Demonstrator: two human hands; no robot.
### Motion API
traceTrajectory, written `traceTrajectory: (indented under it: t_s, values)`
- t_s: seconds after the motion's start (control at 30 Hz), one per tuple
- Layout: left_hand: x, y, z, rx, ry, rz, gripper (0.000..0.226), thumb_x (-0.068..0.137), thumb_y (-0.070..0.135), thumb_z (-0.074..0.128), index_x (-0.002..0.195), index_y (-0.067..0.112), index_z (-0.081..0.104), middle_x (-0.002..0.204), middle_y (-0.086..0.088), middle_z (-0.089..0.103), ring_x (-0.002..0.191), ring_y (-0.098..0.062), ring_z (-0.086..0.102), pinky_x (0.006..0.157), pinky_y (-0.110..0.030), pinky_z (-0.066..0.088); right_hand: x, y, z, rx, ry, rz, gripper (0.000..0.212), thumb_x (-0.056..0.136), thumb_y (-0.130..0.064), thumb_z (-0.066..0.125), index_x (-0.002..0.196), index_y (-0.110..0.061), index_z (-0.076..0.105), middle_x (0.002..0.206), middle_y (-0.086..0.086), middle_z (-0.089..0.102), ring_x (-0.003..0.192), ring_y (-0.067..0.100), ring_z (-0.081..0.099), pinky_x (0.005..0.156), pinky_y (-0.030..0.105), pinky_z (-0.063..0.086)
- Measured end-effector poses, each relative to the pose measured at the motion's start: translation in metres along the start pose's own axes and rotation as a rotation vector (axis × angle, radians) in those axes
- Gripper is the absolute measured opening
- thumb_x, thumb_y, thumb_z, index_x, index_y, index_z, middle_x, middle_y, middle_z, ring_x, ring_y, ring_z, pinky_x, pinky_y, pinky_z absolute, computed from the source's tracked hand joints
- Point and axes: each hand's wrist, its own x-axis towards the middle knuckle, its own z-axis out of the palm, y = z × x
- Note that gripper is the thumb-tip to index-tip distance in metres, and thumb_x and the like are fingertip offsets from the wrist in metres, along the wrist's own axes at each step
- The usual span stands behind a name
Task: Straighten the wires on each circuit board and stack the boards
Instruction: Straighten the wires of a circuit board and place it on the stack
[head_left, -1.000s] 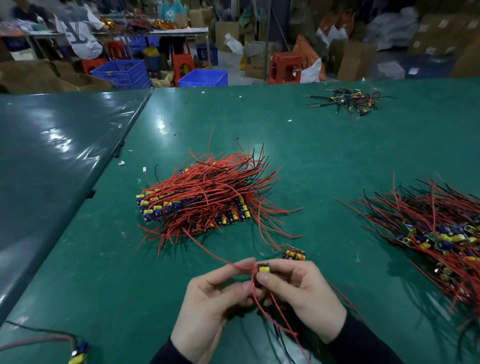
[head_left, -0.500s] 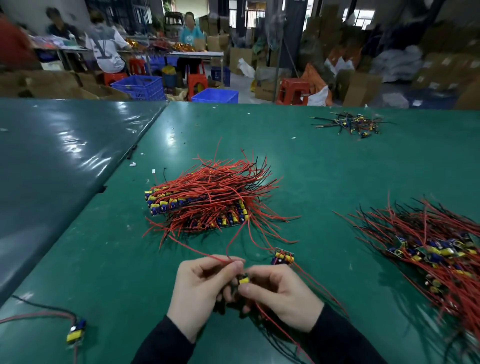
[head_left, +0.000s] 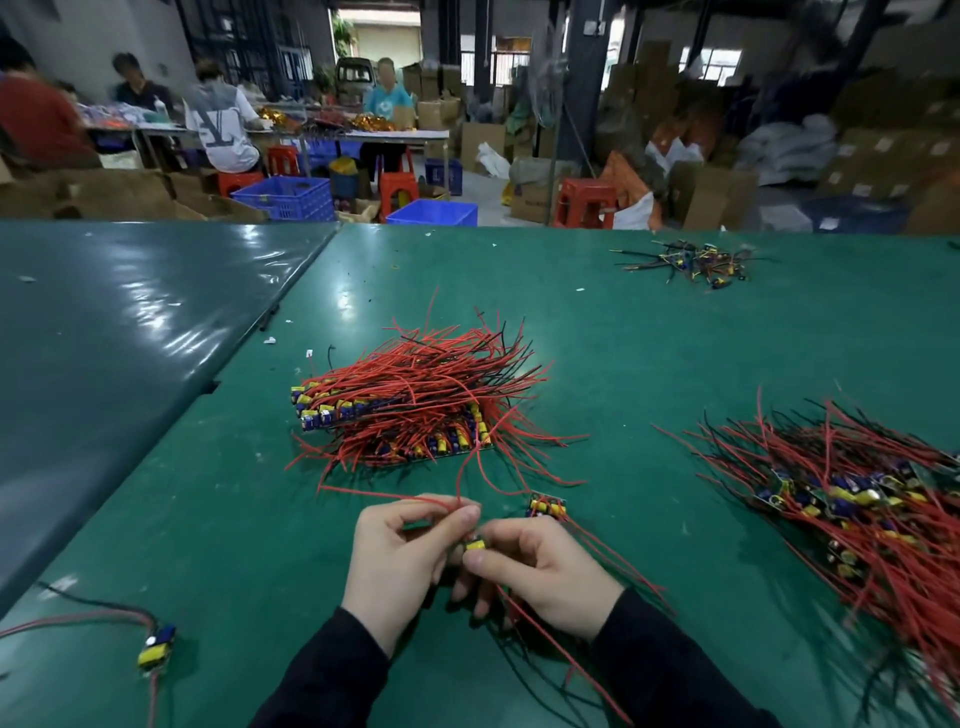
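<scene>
Circuit board (head_left: 475, 545), small, with a yellow part on top, pinched in the right hand (head_left: 540, 574) low at centre, above the green table (head_left: 649, 364). Red wire (head_left: 467, 470) from it nipped between thumb and forefinger of the left hand (head_left: 395, 561), rising in a loop toward the stacked boards (head_left: 395, 415). More red and black leads trailing under the right wrist toward the near edge. Stacked boards laid in neat rows beyond the hands, blue and yellow parts along the edges, red wires fanned over the top. Single board (head_left: 546, 506) lying flat just beyond the right hand's knuckles. Loose tangled heap (head_left: 852, 493) of boards and wires at right; smaller pile (head_left: 693, 262) far back right; lone board (head_left: 156, 647) with red and black leads at lower left. Glossy dark sheet (head_left: 119, 332) covering the adjoining table at left. Behind: workshop with seated workers, blue crates (head_left: 288, 197), red stools (head_left: 584, 200), cardboard boxes. Large "LV"-style letters on one worker's white shirt (head_left: 221, 130); other writing too blurred to read.
</scene>
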Motion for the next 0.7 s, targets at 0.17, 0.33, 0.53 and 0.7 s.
traceTrajectory:
  t_s: [0.17, 0.33, 0.53, 0.7]
  values:
    - [-0.0001, -0.0022, 0.0000, 0.006, -0.021, -0.014, 0.018, 0.067, 0.014, 0.076, 0.055, 0.002, 0.068, 0.071, -0.008, 0.070, 0.034, -0.009, 0.039, 0.037, -0.016, 0.031, -0.0001, -0.0007, 0.0002, 0.048, 0.019, 0.034, 0.018, 0.098, -0.017, 0.048, 0.088, -0.014, 0.063, 0.076, 0.002, 0.067, 0.055, 0.010, 0.059, 0.043, 0.017, 0.044]
    - [0.0020, -0.0035, -0.0061, 0.007, -0.051, -0.075, 0.028, 0.060, 0.029, 0.077, 0.062, 0.002, 0.070, 0.057, -0.005, 0.060, 0.036, -0.012, 0.041, 0.036, -0.018, 0.031, 0.0011, 0.0000, -0.0010, 0.068, 0.006, 0.023, 0.020, 0.098, -0.016, 0.047, 0.087, -0.014, 0.063, 0.074, 0.002, 0.067, 0.054, 0.011, 0.060, 0.041, 0.017, 0.045]
    - [0.0026, -0.0018, -0.0063, -0.020, -0.112, -0.089, 0.017, 0.073, 0.020, 0.070, 0.073, 0.003, 0.074, 0.059, -0.002, 0.061, 0.039, -0.011, 0.045, 0.037, -0.018, 0.034, 0.0032, 0.0008, -0.0011, 0.069, 0.024, 0.018, 0.020, 0.098, -0.014, 0.047, 0.086, -0.011, 0.062, 0.073, 0.004, 0.067, 0.051, 0.010, 0.059, 0.039, 0.017, 0.043]
    - [0.0039, -0.0052, -0.0077, 0.016, -0.090, -0.092, 0.013, 0.081, 0.008, 0.067, 0.071, 0.000, 0.072, 0.056, -0.005, 0.058, 0.038, -0.011, 0.043, 0.037, -0.018, 0.033, 0.0029, -0.0009, -0.0007, 0.056, 0.031, 0.011, 0.022, 0.099, -0.014, 0.046, 0.085, -0.013, 0.063, 0.071, 0.003, 0.067, 0.050, 0.009, 0.058, 0.039, 0.017, 0.043]
